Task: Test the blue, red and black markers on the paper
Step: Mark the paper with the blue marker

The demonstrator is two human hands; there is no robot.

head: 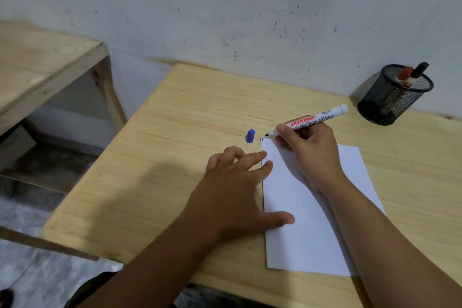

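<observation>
A white sheet of paper (pixel 310 227) lies on the wooden desk. My right hand (pixel 308 155) grips an uncapped white boardmarker (pixel 317 119), its dark tip touching the paper's far left corner beside a short dark stroke. The marker's blue cap (pixel 250 136) lies on the desk just left of that corner. My left hand (pixel 233 190) rests flat with fingers spread, fingertips and thumb pressing the paper's left edge. A red-capped marker (pixel 405 73) and a black-capped marker (pixel 421 69) stand in the black mesh cup (pixel 390 105).
The wooden desk (pixel 175 157) stands against a scuffed white wall; its left edge drops to the floor. A second wooden table (pixel 42 70) stands to the left. The mesh cup sits at the desk's far right by the wall.
</observation>
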